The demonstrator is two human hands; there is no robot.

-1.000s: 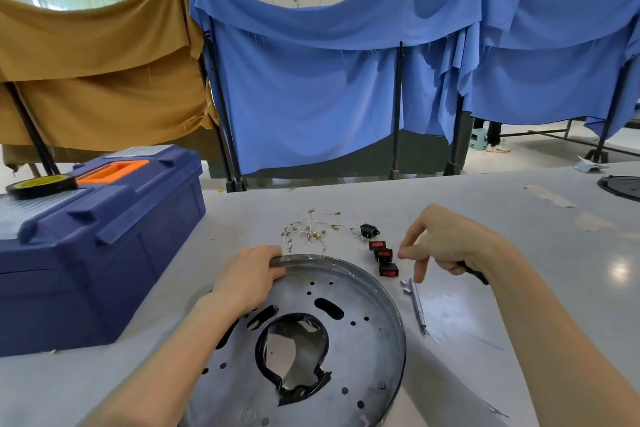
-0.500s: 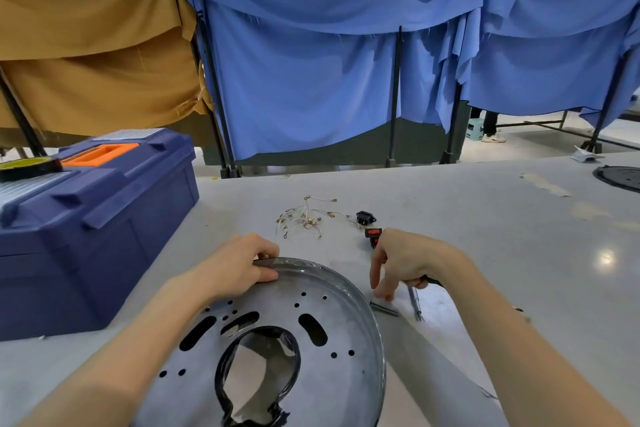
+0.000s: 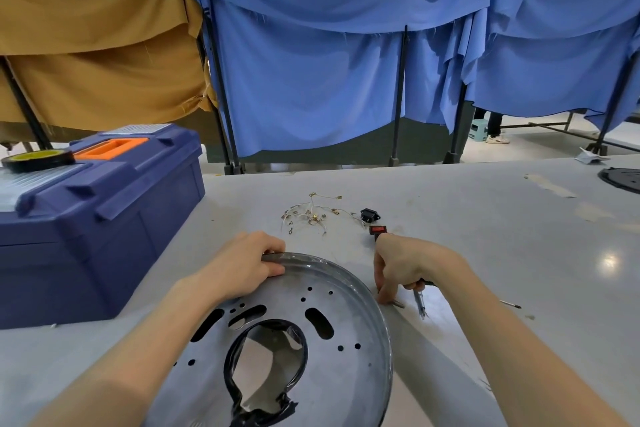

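A round grey metal plate (image 3: 329, 329) with several holes and a black-edged central cutout lies on the table in front of me. My left hand (image 3: 242, 265) grips its far rim, fingers curled over the edge. My right hand (image 3: 403, 265) is just right of the plate, fingers curled round a black-handled tool (image 3: 427, 282). Its thumb and forefinger point down and touch a small metal piece (image 3: 397, 304) on the table. A slim metal tool (image 3: 420, 303) lies right beside it.
A red rocker switch (image 3: 377, 229), a black socket (image 3: 370, 215) and a tangle of thin wires (image 3: 311, 215) lie beyond my hands. A blue toolbox (image 3: 97, 211) with a tape roll (image 3: 38, 159) on it stands left. A thin pin (image 3: 510, 304) lies right.
My right hand dropped from beside the red switches to the table next to the plate's rim, now hiding two switches. My left hand stayed on the rim as the plate shifted slightly.
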